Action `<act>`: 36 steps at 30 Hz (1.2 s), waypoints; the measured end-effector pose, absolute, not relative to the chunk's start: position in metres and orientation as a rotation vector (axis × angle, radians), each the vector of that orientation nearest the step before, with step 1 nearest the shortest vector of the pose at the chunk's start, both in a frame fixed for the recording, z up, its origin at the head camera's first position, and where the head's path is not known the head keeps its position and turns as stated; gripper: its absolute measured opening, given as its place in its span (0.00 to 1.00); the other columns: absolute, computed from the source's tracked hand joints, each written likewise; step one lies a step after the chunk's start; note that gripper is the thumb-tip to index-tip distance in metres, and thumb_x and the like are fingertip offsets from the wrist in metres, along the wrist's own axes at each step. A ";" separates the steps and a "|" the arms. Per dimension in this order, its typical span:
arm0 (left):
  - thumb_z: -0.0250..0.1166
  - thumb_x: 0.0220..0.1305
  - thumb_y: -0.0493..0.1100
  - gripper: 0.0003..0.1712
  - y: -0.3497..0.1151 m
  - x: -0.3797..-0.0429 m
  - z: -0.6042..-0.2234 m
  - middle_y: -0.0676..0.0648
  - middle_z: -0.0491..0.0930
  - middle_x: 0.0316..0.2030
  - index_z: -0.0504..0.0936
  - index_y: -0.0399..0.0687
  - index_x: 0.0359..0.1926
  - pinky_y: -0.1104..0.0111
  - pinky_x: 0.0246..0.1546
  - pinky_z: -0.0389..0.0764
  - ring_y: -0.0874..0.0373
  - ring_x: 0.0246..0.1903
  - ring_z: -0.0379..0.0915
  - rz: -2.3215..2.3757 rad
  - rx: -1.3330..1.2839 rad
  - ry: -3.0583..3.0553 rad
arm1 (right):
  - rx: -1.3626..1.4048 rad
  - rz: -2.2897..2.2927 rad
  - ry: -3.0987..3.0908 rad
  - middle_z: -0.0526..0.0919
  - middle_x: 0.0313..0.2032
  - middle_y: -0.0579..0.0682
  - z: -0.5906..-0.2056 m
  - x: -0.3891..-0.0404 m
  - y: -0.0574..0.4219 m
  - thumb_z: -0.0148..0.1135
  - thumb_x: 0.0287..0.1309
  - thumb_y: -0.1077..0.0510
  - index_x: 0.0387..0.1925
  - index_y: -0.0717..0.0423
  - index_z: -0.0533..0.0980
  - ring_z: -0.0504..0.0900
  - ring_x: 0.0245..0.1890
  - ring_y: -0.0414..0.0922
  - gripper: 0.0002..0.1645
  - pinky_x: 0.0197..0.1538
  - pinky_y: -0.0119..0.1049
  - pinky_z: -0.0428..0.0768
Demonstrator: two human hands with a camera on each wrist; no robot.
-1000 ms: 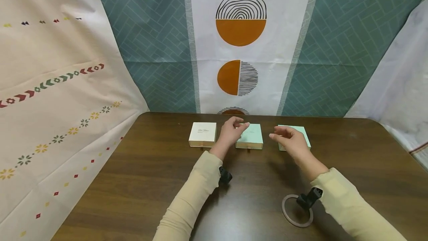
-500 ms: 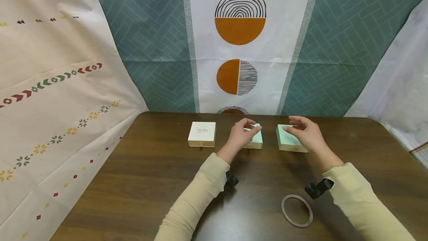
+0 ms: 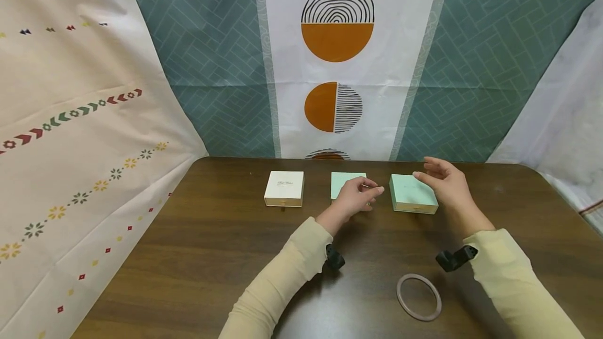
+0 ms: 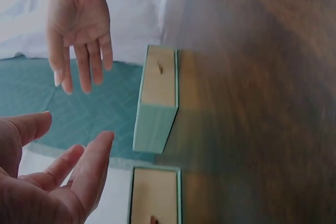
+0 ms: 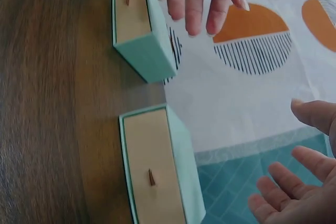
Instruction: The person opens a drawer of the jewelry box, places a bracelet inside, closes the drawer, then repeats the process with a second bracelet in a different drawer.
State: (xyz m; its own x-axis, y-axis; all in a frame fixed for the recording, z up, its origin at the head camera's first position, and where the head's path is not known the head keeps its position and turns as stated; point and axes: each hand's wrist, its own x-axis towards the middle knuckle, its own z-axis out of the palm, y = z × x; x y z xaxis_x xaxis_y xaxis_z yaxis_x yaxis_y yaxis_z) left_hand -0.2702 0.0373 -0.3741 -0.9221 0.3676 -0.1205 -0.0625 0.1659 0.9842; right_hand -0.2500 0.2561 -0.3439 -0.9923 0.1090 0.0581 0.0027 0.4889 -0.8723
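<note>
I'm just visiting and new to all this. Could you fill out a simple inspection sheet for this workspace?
Surface: brown wood-grain table, with a bright patch of glare at the front.
Job's things: white box, middle mint box and right mint box in a row; the middle one is partly hidden by a hand in the head view.
Clutter: greyish ring lying flat, nearer the viewer than the boxes.
Hands: left hand and right hand raised, fingers relaxed, holding nothing.
Cables: nothing seen.
Surroundings: teal-and-white patterned cloth behind, cream patterned cloth at left, whitish cloth at right.
</note>
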 end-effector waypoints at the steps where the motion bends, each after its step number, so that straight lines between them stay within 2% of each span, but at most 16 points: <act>1: 0.63 0.65 0.46 0.18 0.039 -0.270 -0.375 0.43 0.80 0.41 0.77 0.38 0.49 0.63 0.38 0.85 0.41 0.48 0.78 1.801 0.288 2.111 | -0.112 1.544 -2.609 0.63 0.66 0.68 -0.345 -0.251 0.257 0.58 0.63 0.46 0.70 0.62 0.56 0.63 0.65 0.63 0.42 0.63 0.57 0.67; 10: 0.61 0.67 0.45 0.16 0.053 -0.265 -0.385 0.37 0.79 0.49 0.77 0.38 0.50 0.63 0.39 0.85 0.44 0.48 0.79 1.751 0.251 1.927 | -0.124 1.571 -2.548 0.56 0.69 0.67 -0.361 -0.258 0.272 0.59 0.63 0.48 0.72 0.61 0.54 0.57 0.68 0.65 0.43 0.64 0.61 0.63; 17: 0.61 0.66 0.45 0.16 0.060 -0.263 -0.395 0.37 0.81 0.46 0.77 0.39 0.49 0.62 0.39 0.85 0.48 0.43 0.81 1.723 0.220 1.856 | -0.114 1.581 -2.554 0.54 0.70 0.67 -0.372 -0.265 0.284 0.59 0.64 0.48 0.72 0.60 0.52 0.55 0.68 0.66 0.44 0.65 0.63 0.61; 24: 0.62 0.65 0.46 0.17 0.072 -0.260 -0.397 0.39 0.82 0.41 0.77 0.38 0.49 0.59 0.40 0.85 0.48 0.40 0.82 1.672 0.198 1.806 | -0.123 1.614 -2.544 0.52 0.70 0.69 -0.380 -0.267 0.295 0.58 0.64 0.47 0.73 0.60 0.50 0.54 0.68 0.66 0.45 0.65 0.64 0.59; 36: 0.59 0.68 0.45 0.18 0.090 -0.266 -0.407 0.41 0.82 0.40 0.77 0.37 0.53 0.57 0.51 0.81 0.45 0.49 0.79 1.731 0.002 1.558 | -0.102 1.677 -2.568 0.52 0.69 0.72 -0.402 -0.273 0.302 0.59 0.64 0.51 0.73 0.64 0.47 0.53 0.68 0.68 0.46 0.65 0.65 0.58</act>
State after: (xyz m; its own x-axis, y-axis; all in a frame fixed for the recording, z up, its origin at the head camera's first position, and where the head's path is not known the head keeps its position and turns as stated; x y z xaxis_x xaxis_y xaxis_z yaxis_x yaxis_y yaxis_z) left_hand -0.2663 0.0900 -0.4066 -0.6875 0.5408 -0.4846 -0.5387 0.0676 0.8398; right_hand -0.2725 0.3022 -0.4017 -0.9951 0.0954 0.0243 0.0161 0.4014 -0.9158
